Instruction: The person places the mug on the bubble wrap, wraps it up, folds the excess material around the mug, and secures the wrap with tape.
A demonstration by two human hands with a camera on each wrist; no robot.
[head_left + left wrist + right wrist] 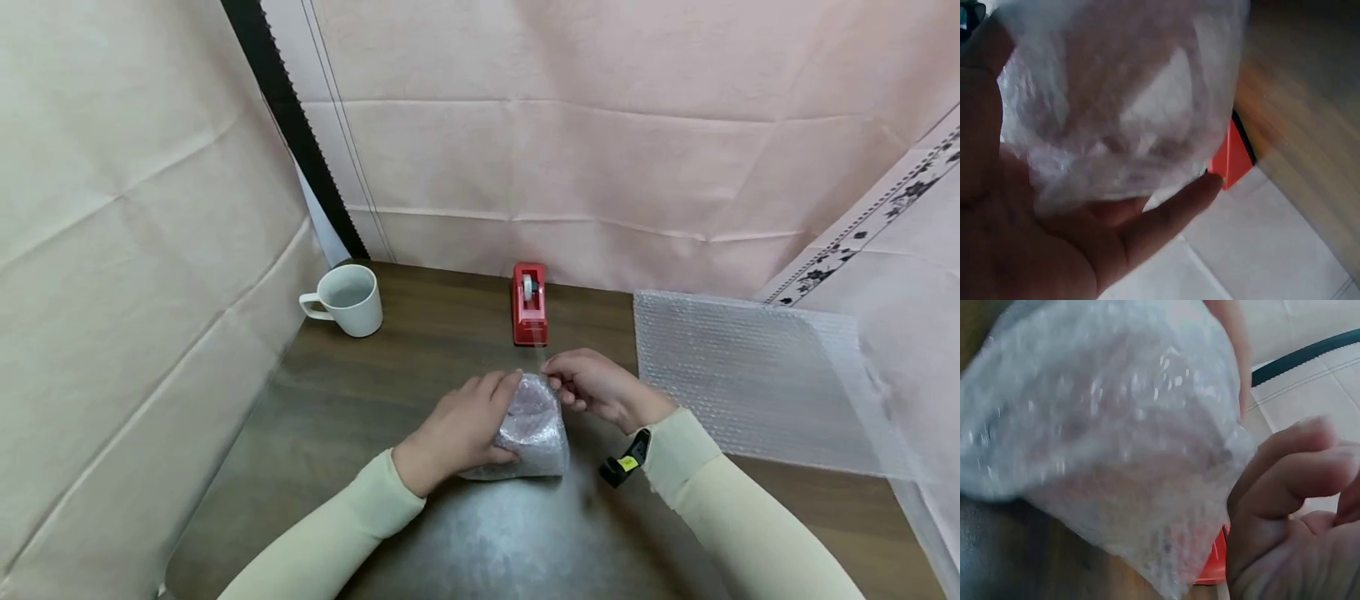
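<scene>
A bundle in bubble wrap (536,437) lies on the table in front of the person; what is inside cannot be made out. The left hand (465,429) grips it from the left side, with fingers along its top and the thumb low at the near side. At the bundle's far right corner, the right hand (600,387) pinches the end of a thin clear strip of tape (539,355). This strip runs back to a red tape dispenser (529,317) just beyond the bundle. Up close in the right wrist view, the wrap (1116,406) hides most of the dispenser (1213,562).
A white mug (352,302) stands at the back left, its handle to the left. On the right lies a flat sheet of bubble wrap (750,375), reaching the right edge of the wooden table (322,433). Pale cloth (585,158) hangs behind and at both sides.
</scene>
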